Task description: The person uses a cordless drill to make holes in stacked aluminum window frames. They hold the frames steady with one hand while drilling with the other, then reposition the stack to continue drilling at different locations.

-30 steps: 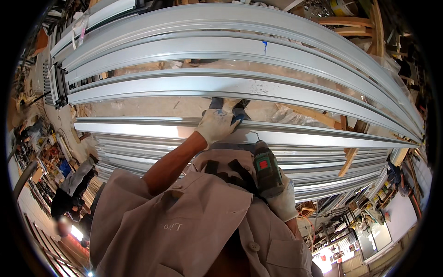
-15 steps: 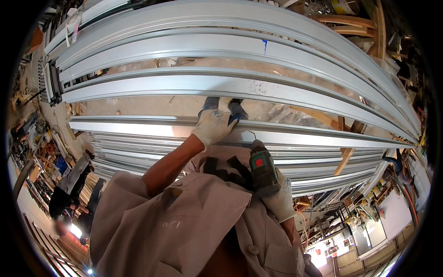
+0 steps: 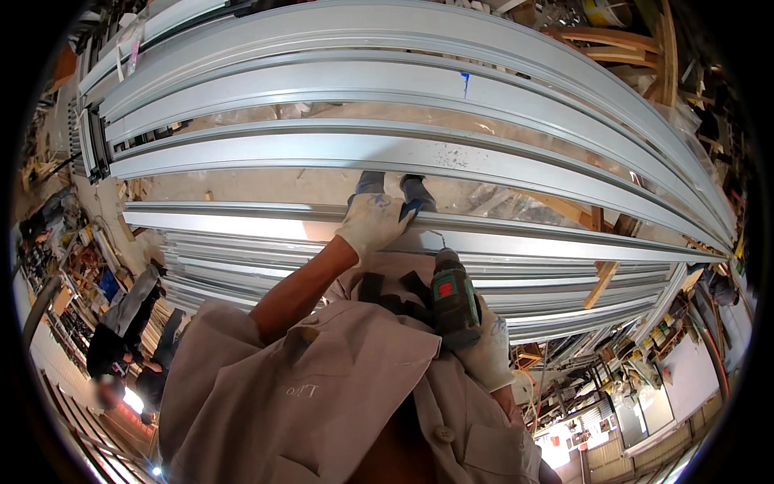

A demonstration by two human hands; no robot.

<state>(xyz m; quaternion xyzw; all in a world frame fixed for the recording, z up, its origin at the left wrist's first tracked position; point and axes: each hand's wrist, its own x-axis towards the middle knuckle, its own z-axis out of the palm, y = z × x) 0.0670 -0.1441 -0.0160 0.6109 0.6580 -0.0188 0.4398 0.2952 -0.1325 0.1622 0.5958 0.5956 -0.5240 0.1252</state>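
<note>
Right hand (image 3: 490, 355), gloved, wrapped round green-and-black drill (image 3: 456, 302), fingers closed on it, mostly hidden. Bit (image 3: 443, 241) up against silver profile (image 3: 532, 242) in view, can't tell if touching tbh. Left hand (image 3: 373, 222), also gloved, draped over same profile, fingers kinda bent, can't tell how tight. More profiles (image 3: 306, 151) beyond.

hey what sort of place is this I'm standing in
Most likely a metalworking workshop, judging by the rows of long silvery bars, the drill in your right hand and the wood around them.
</note>
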